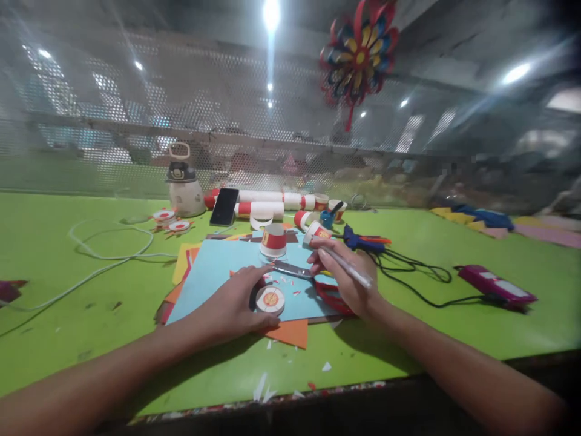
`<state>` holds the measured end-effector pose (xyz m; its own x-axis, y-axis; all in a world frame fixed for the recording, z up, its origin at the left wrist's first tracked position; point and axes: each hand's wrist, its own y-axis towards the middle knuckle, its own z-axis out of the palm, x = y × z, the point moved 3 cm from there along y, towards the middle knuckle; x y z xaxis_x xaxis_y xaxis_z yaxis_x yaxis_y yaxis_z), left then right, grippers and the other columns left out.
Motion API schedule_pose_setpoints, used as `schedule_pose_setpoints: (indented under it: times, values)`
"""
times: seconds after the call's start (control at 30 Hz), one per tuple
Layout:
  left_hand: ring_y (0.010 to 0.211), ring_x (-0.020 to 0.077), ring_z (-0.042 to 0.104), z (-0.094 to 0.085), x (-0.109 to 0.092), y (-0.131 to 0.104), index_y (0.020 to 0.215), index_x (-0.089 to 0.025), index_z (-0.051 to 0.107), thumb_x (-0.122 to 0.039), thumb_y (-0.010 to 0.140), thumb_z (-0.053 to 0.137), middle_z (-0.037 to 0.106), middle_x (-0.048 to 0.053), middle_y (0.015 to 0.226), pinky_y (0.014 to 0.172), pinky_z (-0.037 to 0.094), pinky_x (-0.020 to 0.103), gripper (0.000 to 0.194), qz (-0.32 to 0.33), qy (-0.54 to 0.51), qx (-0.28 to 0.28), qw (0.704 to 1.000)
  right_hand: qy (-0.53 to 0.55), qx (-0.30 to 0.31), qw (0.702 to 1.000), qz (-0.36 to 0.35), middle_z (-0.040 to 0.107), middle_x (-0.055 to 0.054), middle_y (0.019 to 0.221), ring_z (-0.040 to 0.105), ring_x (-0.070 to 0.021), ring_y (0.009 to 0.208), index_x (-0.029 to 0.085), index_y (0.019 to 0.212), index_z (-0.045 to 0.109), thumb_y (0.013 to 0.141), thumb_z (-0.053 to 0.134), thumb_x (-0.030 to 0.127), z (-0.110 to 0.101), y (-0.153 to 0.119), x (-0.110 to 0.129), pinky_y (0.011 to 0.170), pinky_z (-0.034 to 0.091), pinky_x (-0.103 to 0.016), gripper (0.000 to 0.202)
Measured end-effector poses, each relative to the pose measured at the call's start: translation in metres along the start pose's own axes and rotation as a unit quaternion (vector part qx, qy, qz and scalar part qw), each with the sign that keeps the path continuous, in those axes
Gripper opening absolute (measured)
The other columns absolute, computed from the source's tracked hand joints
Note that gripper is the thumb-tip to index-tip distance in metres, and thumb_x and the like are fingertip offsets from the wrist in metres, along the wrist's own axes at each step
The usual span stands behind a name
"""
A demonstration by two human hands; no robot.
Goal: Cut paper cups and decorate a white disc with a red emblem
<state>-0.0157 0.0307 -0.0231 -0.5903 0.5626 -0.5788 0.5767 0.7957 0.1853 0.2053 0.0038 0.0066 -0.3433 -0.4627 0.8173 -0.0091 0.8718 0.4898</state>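
Note:
My left hand [240, 297] lies on the light blue paper sheet [204, 272], thumb and fingers curled round a low, round white cup base [271, 300] with an orange-red print and lines on top. My right hand [347, 272] grips a pale pen [349, 266], which slants across the fingers. Beneath that hand lie scissors with red handles [333, 298], their blades [293, 269] pointing left. Just beyond the blades a red and white paper cup [273, 241] stands upside down. Another printed paper cup [316, 233] lies tilted behind my right hand.
Behind are a phone [224, 207], a bottle [186, 194] and stacked paper cups [267, 210]. A blue glue gun [363, 241] is at the right, its black cord leading towards a magenta power strip [494, 287]. A white cable [113, 260] loops at left. Paper scraps [261, 387] litter the front edge.

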Motion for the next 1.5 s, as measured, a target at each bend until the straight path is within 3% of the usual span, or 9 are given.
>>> schedule_pose_setpoints:
  times: [0.2, 0.4, 0.53, 0.63, 0.83, 1.0, 1.13, 1.27, 1.5]
  values:
    - [0.120, 0.0319, 0.050, -0.004, -0.002, -0.003, 0.142, -0.018, 0.039, -0.040, 0.070, 0.070, 0.052, 0.014, 0.135, 0.101, 0.040, 0.045, 0.082, -0.011, -0.022, 0.042, 0.999, -0.047, -0.055, 0.996, -0.050, 0.066, -0.002, 0.086, 0.065, -0.0151, 0.069, 0.016, 0.122, 0.054, 0.100, 0.044, 0.041, -0.025, 0.024, -0.006, 0.070, 0.056, -0.036, 0.034]
    - [0.123, 0.0312, 0.050, -0.005, -0.003, -0.005, 0.140, -0.014, 0.041, -0.039, 0.073, 0.065, 0.054, 0.015, 0.137, 0.103, 0.040, 0.043, 0.075, 0.023, -0.034, 0.054, 0.998, -0.179, 0.052, 0.981, -0.053, 0.065, -0.007, 0.109, 0.066, -0.0175, 0.085, 0.017, 0.117, 0.059, 0.095, 0.056, 0.033, -0.040, 0.048, -0.011, 0.073, 0.056, -0.036, 0.028]
    - [0.122, 0.0311, 0.052, 0.000, 0.003, -0.001, 0.139, -0.014, 0.043, -0.037, 0.075, 0.064, 0.054, 0.015, 0.136, 0.100, 0.042, 0.043, 0.071, 0.037, -0.033, 0.034, 0.998, -0.312, 0.172, 0.933, -0.044, 0.064, -0.007, 0.112, 0.065, -0.0193, 0.090, 0.016, 0.116, 0.060, 0.094, 0.058, 0.031, -0.037, 0.055, -0.019, 0.076, 0.056, -0.038, 0.027]
    - [0.120, 0.0307, 0.053, 0.004, 0.007, 0.000, 0.139, -0.015, 0.043, -0.036, 0.073, 0.066, 0.055, 0.014, 0.135, 0.099, 0.043, 0.043, 0.073, 0.035, -0.038, 0.026, 0.998, -0.394, 0.220, 0.891, -0.046, 0.063, -0.008, 0.115, 0.065, -0.0210, 0.095, 0.016, 0.117, 0.060, 0.093, 0.059, 0.030, -0.028, 0.059, -0.029, 0.080, 0.055, -0.041, 0.028]
    - [0.116, 0.0290, 0.054, 0.007, 0.009, -0.001, 0.140, -0.018, 0.041, -0.037, 0.074, 0.066, 0.058, 0.012, 0.129, 0.098, 0.043, 0.044, 0.073, 0.028, -0.039, 0.013, 0.999, -0.492, 0.235, 0.836, -0.062, 0.062, -0.009, 0.120, 0.064, -0.0222, 0.099, 0.017, 0.121, 0.058, 0.094, 0.059, 0.031, -0.012, 0.068, -0.040, 0.083, 0.054, -0.043, 0.030]
    - [0.119, 0.0299, 0.053, 0.005, 0.006, -0.003, 0.136, -0.019, 0.045, -0.036, 0.075, 0.064, 0.057, 0.013, 0.132, 0.100, 0.042, 0.045, 0.066, 0.020, -0.035, 0.017, 0.999, -0.534, 0.234, 0.808, -0.082, 0.062, -0.009, 0.120, 0.064, -0.0219, 0.099, 0.017, 0.120, 0.058, 0.094, 0.058, 0.030, -0.007, 0.091, -0.029, 0.083, 0.054, -0.042, 0.030]
    - [0.122, 0.0297, 0.052, 0.004, 0.004, -0.006, 0.136, -0.020, 0.045, -0.036, 0.077, 0.062, 0.056, 0.013, 0.134, 0.102, 0.042, 0.045, 0.064, 0.016, -0.037, 0.021, 0.999, -0.526, 0.215, 0.817, -0.100, 0.061, -0.009, 0.120, 0.064, -0.0221, 0.099, 0.018, 0.121, 0.058, 0.094, 0.059, 0.030, -0.007, 0.121, -0.018, 0.083, 0.054, -0.043, 0.030]
    - [0.124, 0.0295, 0.052, 0.005, 0.005, -0.006, 0.138, -0.019, 0.044, -0.034, 0.076, 0.061, 0.057, 0.012, 0.133, 0.103, 0.042, 0.044, 0.066, 0.015, -0.033, 0.015, 0.999, -0.500, 0.131, 0.850, -0.102, 0.060, -0.009, 0.123, 0.063, -0.0225, 0.101, 0.018, 0.123, 0.057, 0.094, 0.058, 0.030, -0.025, 0.137, -0.014, 0.084, 0.054, -0.043, 0.031]
    - [0.130, 0.0322, 0.048, 0.009, 0.010, -0.003, 0.137, -0.019, 0.047, -0.031, 0.074, 0.060, 0.052, 0.012, 0.142, 0.106, 0.041, 0.048, 0.066, -0.008, -0.008, 0.015, 1.000, -0.435, -0.062, 0.898, -0.005, 0.061, -0.009, 0.122, 0.063, -0.0225, 0.101, 0.018, 0.121, 0.058, 0.094, 0.058, 0.031, -0.115, 0.127, -0.036, 0.084, 0.054, -0.043, 0.030]
